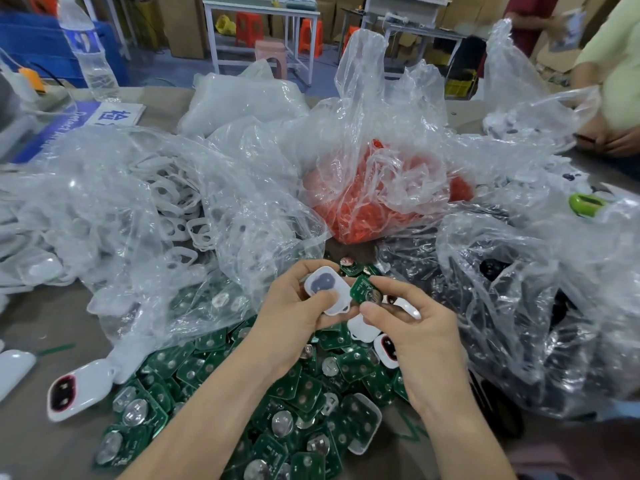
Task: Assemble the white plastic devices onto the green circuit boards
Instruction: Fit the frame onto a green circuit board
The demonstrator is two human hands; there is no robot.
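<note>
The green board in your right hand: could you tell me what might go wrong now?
The right hand only pinches the green board, so it might drop into the pile of boards below. It is tilted beside the white shell in the left hand, so it may seat crooked.

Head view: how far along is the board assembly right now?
Done: nothing clearly finished; a white shell lies at left with no board visible in it. In hand: the left hand holds a white device, the right hand pinches a green board beside it, not yet seated. Left: a big pile of loose boards.
</note>
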